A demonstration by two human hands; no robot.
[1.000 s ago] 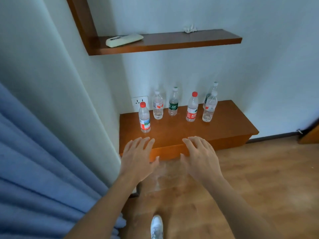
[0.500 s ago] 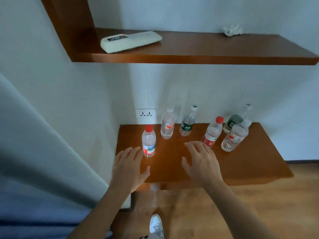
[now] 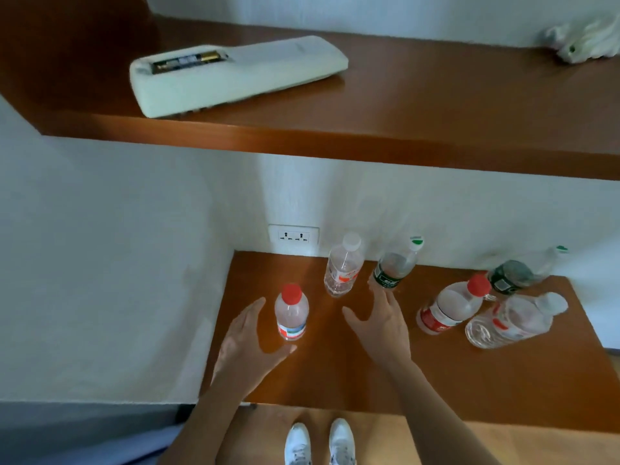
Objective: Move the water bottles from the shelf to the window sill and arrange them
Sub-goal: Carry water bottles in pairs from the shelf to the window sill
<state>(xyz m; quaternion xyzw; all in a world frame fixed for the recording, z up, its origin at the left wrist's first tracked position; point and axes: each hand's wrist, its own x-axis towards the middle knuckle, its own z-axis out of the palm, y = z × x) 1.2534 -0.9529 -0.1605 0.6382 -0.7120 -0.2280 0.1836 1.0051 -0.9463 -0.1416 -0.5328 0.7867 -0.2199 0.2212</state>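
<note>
Over the shelf (image 3: 469,380), both hands (image 3: 241,344) (image 3: 382,330) hover — open, spread.

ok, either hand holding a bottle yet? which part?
Nothing held. Left hand open beside the front-left red-capped bottle; right hand open near the middle green-label bottle.

Clear glossy plastic bottles (image 3: 291,313) stand on a smooth, polished wooden shelf (image 3: 436,374) against a matt wall (image 3: 117,263).

— What hangs over the left hand (image 3: 248,344) and right hand (image 3: 379,327)?
— A brown wooden upper shelf (image 3: 369,142), fixed to the white wall (image 3: 117,263).
— And beneath them?
— The lower shelf (image 3: 503,380), same wood. A double socket (image 3: 293,235) lies beyond them, pale wood floor (image 3: 553,448) behind.
</note>
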